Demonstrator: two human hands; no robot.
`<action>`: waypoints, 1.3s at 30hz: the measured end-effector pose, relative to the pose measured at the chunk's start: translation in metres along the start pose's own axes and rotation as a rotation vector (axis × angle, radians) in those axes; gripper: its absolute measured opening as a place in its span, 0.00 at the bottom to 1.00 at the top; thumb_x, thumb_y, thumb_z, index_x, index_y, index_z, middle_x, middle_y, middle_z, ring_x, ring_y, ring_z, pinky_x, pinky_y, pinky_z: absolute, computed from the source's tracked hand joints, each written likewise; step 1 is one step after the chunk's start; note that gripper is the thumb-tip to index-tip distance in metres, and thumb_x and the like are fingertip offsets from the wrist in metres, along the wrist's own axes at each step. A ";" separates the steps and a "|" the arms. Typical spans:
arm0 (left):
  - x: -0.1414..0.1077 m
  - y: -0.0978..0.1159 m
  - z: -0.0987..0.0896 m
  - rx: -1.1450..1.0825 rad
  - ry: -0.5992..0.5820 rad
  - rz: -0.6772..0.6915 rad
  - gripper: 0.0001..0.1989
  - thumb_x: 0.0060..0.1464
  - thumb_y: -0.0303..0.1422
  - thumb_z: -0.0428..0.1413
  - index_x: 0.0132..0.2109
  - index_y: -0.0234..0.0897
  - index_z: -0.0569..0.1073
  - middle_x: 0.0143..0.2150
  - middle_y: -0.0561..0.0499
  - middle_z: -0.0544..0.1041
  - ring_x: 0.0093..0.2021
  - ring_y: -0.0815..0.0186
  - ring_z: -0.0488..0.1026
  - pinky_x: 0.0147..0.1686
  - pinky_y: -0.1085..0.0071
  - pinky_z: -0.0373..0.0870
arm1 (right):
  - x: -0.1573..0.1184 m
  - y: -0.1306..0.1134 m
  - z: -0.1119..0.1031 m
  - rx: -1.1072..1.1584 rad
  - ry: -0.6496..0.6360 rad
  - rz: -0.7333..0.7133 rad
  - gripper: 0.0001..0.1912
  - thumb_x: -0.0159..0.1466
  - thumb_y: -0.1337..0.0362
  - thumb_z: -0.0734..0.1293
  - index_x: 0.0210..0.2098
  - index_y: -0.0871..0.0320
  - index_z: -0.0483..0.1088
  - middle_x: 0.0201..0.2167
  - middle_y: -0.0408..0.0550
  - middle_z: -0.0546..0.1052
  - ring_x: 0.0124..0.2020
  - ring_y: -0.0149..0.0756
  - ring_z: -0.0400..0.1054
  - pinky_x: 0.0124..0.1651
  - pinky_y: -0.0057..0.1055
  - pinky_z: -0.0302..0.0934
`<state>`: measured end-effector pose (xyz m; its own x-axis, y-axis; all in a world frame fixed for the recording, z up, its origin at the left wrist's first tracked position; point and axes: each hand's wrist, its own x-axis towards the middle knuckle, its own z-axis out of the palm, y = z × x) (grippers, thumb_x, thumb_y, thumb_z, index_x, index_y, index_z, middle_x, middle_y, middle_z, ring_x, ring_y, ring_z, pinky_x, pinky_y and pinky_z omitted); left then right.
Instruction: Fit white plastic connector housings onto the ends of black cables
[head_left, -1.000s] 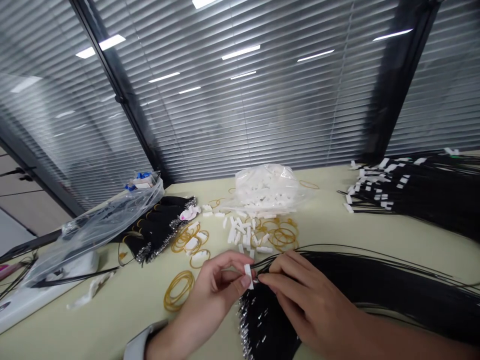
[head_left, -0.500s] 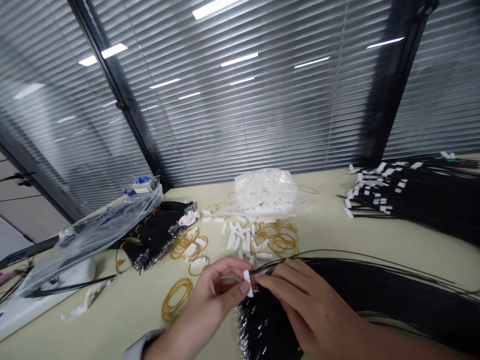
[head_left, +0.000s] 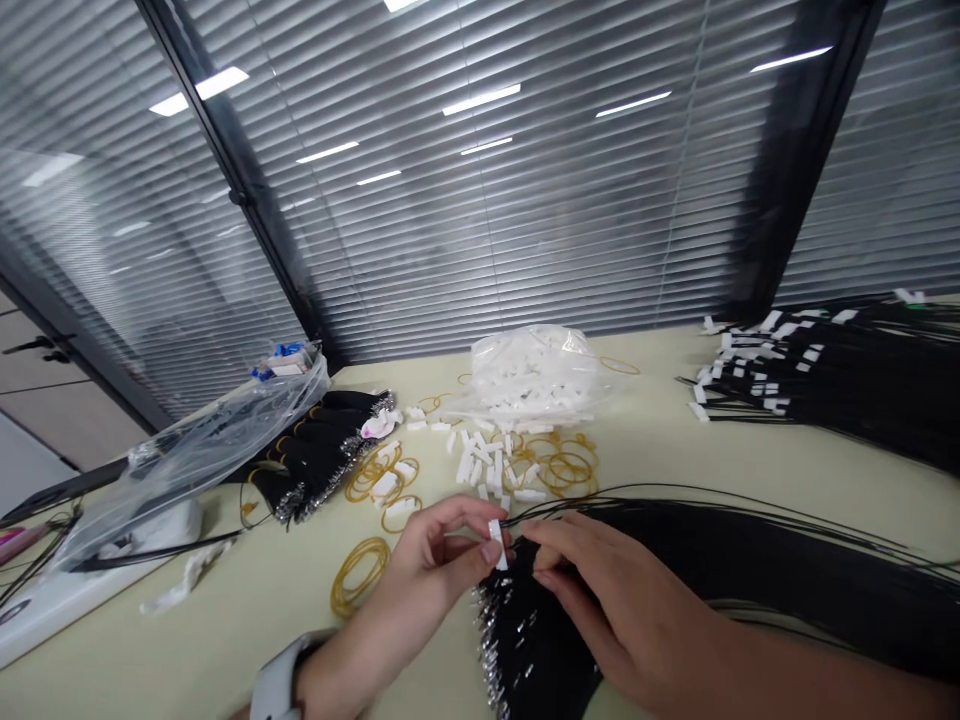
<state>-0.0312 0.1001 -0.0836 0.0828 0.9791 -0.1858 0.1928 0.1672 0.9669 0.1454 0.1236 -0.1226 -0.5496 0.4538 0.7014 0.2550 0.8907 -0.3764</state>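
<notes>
My left hand (head_left: 450, 560) pinches a small white connector housing (head_left: 498, 545) upright between thumb and fingertips. Thin black wires run from behind the housing toward the right. Just right of it, my right hand (head_left: 607, 590) is bent over the wires, fingers curled toward the thumb; anything between those fingertips is hidden. Below both hands fans a bundle of black wires (head_left: 540, 650) with shiny metal terminals (head_left: 489, 640) on its ends. Loose white housings (head_left: 480, 460) lie just beyond my left hand.
Behind the housings sits a clear bag of white pieces (head_left: 532, 375). Yellow rubber bands (head_left: 360, 577) lie in piles. Bundled terminal wires (head_left: 315, 460) and a plastic bag (head_left: 202, 440) are at left. Wires with white housings (head_left: 780, 370) lie right. Window blinds (head_left: 487, 200) stand behind.
My right hand has drawn slightly right, away from the white housing, and its fingers have curled more. The left hand keeps its pinch. The view has shifted slightly.
</notes>
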 end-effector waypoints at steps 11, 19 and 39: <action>0.001 0.001 0.000 -0.025 0.021 -0.028 0.13 0.44 0.34 0.59 0.38 0.34 0.69 0.31 0.54 0.70 0.31 0.76 0.66 0.32 0.79 0.61 | -0.001 0.002 0.004 -0.009 0.025 0.092 0.12 0.61 0.73 0.54 0.42 0.58 0.59 0.32 0.43 0.68 0.33 0.24 0.63 0.36 0.22 0.60; 0.001 0.000 0.000 0.001 -0.023 0.003 0.12 0.45 0.34 0.57 0.38 0.33 0.69 0.31 0.52 0.71 0.30 0.75 0.66 0.30 0.78 0.59 | -0.004 0.003 0.004 -0.099 0.032 -0.006 0.21 0.63 0.73 0.53 0.55 0.56 0.52 0.39 0.45 0.70 0.38 0.26 0.64 0.42 0.26 0.62; 0.000 -0.008 0.000 0.089 -0.114 0.035 0.13 0.49 0.38 0.54 0.40 0.34 0.65 0.29 0.53 0.67 0.24 0.79 0.58 0.22 0.79 0.48 | -0.001 0.005 0.003 -0.095 -0.064 0.010 0.25 0.63 0.73 0.52 0.59 0.58 0.45 0.34 0.45 0.69 0.34 0.28 0.62 0.40 0.28 0.62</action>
<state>-0.0331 0.0988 -0.0912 0.2006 0.9638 -0.1754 0.2732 0.1169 0.9548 0.1449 0.1269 -0.1272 -0.5956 0.4628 0.6565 0.3331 0.8860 -0.3225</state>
